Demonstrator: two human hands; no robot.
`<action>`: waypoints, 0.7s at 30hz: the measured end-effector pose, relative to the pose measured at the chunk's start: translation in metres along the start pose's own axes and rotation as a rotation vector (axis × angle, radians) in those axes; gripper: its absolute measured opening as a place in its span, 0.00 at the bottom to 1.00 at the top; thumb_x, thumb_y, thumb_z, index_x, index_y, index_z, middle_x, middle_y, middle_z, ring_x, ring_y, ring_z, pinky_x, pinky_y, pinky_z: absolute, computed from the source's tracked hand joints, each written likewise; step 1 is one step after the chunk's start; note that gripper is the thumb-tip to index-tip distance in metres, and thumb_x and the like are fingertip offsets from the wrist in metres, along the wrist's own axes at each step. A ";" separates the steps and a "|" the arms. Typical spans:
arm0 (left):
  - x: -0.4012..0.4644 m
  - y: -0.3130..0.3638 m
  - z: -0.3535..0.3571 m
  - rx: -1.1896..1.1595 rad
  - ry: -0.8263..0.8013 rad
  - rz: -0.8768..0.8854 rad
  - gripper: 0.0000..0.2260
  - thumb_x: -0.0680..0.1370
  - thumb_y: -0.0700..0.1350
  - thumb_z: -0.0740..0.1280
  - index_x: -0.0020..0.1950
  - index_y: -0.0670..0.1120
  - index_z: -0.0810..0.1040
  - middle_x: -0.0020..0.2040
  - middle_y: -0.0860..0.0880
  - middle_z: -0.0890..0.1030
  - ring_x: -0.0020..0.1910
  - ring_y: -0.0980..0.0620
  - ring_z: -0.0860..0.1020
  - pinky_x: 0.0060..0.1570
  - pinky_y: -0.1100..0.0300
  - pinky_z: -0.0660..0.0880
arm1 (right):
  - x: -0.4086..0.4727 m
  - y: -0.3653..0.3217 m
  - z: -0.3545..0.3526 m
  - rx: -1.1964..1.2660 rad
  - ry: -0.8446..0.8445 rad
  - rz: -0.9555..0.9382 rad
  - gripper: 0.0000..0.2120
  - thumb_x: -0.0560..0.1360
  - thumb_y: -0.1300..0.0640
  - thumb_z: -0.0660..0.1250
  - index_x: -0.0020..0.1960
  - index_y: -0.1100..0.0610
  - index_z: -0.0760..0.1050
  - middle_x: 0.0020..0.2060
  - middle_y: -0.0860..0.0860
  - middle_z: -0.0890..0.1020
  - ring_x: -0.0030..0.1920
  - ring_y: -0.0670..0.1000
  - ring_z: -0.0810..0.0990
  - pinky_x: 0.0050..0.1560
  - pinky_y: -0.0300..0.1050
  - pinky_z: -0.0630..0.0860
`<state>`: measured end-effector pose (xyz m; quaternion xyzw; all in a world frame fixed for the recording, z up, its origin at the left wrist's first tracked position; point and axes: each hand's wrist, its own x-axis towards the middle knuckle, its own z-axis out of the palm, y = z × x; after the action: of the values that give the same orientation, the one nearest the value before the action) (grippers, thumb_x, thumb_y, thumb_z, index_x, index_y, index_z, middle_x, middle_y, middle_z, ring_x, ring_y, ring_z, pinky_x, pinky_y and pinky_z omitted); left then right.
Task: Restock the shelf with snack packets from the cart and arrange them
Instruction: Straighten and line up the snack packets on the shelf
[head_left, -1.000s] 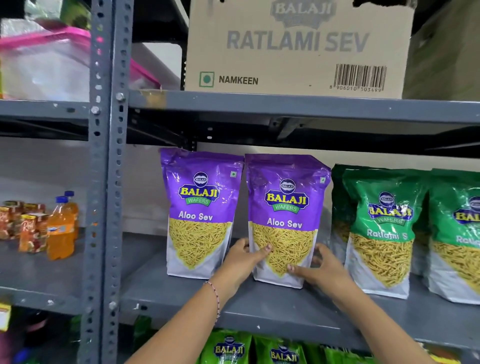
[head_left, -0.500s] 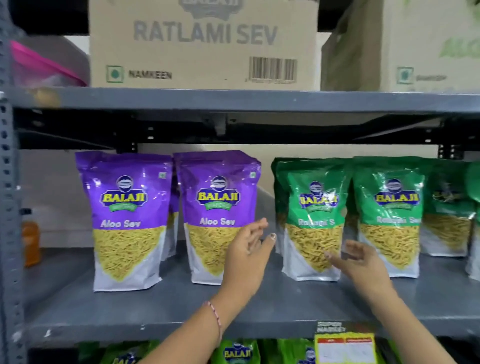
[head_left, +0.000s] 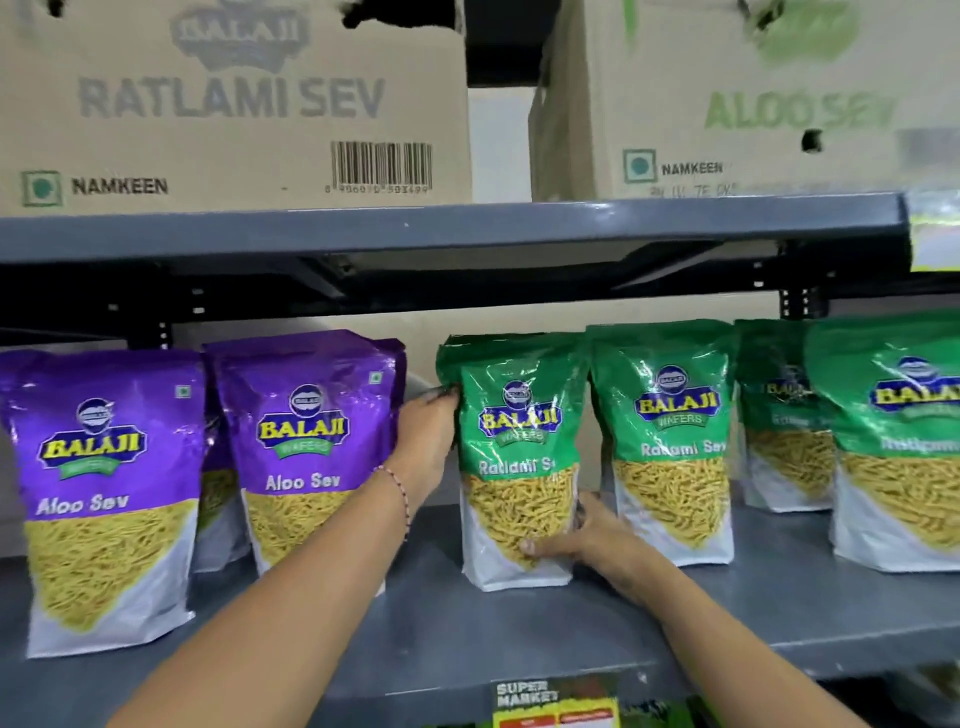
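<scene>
A green Ratlami Sev packet (head_left: 519, 457) stands upright on the grey shelf (head_left: 467, 623), the leftmost of several green packets. My left hand (head_left: 428, 441) grips its upper left edge, fingers curled behind it. My right hand (head_left: 582, 540) holds its lower right corner, thumb across the front. Two purple Aloo Sev packets (head_left: 306, 452) (head_left: 104, 499) stand to the left, with another purple one partly hidden behind them. More green packets (head_left: 670, 441) (head_left: 893, 441) stand to the right.
Cardboard boxes marked Ratlami Sev (head_left: 234, 104) and Aloo Sev (head_left: 753, 98) sit on the shelf above. A supermarket price tag (head_left: 556, 706) hangs on the shelf's front edge. Bare shelf surface lies in front of the packets.
My view has shifted right along the shelf. Both hands left the second purple packet, moved right, and took hold of the leftmost green packet.
</scene>
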<state>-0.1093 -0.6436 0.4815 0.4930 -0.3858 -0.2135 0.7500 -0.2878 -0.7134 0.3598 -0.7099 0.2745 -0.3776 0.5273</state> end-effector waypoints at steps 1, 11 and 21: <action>0.001 0.000 0.002 0.026 0.022 0.036 0.10 0.77 0.39 0.65 0.54 0.36 0.82 0.51 0.38 0.85 0.48 0.45 0.81 0.54 0.50 0.78 | 0.002 0.000 -0.001 -0.003 -0.005 0.007 0.40 0.54 0.55 0.86 0.62 0.52 0.73 0.55 0.49 0.86 0.55 0.51 0.85 0.63 0.50 0.78; 0.008 -0.009 0.008 0.175 0.219 0.231 0.09 0.79 0.41 0.64 0.49 0.38 0.83 0.42 0.42 0.83 0.39 0.50 0.76 0.43 0.59 0.71 | 0.000 0.001 -0.001 -0.001 0.019 -0.013 0.40 0.53 0.54 0.86 0.62 0.54 0.75 0.52 0.48 0.87 0.54 0.50 0.85 0.63 0.50 0.78; -0.015 -0.023 -0.002 0.134 0.119 0.136 0.05 0.78 0.47 0.67 0.43 0.49 0.79 0.46 0.49 0.84 0.48 0.47 0.83 0.54 0.49 0.80 | -0.002 0.003 -0.005 -0.017 -0.027 -0.033 0.32 0.60 0.54 0.84 0.59 0.49 0.74 0.53 0.45 0.86 0.54 0.46 0.84 0.59 0.44 0.77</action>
<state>-0.1154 -0.6412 0.4547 0.5267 -0.3867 -0.1063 0.7495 -0.2929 -0.7151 0.3572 -0.7240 0.2589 -0.3742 0.5185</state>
